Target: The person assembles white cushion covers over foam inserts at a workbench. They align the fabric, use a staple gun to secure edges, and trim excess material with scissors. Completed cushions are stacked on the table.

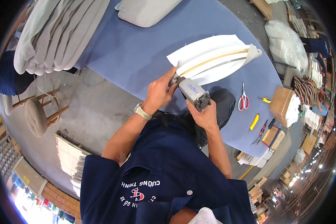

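Note:
A curved panel point(212, 61) wrapped in white cloth lies on the blue-grey table, a bare wooden strip showing along it and loose cloth spread on its far side. My right hand point(205, 114) is closed round a grey pneumatic staple gun point(191, 90). The gun's nose points at the panel's near left end. At that same end my left hand point(159, 91) grips the panel's edge, index finger stretched along it and thumb close to the gun's nose. Its other fingers are partly hidden, and the gun covers part of the panel's end.
Right of the panel lie red-handled scissors point(243, 100), a yellow cutter point(254, 122), pliers point(260, 134) and a cardboard box point(282, 104). Grey upholstered pieces point(63, 33) hang at the left. A round stool point(37, 115) stands on the floor. Other people are at both sides.

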`<action>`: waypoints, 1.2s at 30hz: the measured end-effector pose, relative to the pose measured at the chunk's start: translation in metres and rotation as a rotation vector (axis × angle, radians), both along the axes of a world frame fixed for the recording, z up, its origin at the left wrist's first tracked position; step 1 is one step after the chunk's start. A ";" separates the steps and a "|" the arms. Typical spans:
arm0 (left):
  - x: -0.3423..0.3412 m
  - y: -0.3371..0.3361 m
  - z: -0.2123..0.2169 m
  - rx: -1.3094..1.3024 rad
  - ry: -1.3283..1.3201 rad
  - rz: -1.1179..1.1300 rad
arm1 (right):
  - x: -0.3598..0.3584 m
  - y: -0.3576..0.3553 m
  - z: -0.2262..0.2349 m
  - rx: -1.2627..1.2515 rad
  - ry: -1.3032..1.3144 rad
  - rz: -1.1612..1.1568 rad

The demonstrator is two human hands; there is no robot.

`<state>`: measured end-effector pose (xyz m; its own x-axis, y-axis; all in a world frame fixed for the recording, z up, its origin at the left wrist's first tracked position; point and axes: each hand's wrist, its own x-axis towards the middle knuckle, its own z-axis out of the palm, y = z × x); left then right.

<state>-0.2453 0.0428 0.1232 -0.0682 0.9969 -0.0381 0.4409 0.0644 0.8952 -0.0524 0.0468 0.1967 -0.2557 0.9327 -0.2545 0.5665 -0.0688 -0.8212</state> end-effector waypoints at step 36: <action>0.064 -0.054 -0.070 -0.068 0.519 -0.585 | 0.350 -0.059 -0.174 0.115 -0.333 -1.155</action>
<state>-0.1814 -0.0109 0.0535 0.4418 0.8729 -0.2071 0.7810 -0.2606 0.5675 0.2974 -0.0125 0.0226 0.8064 0.5893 -0.0501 0.4038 -0.6106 -0.6813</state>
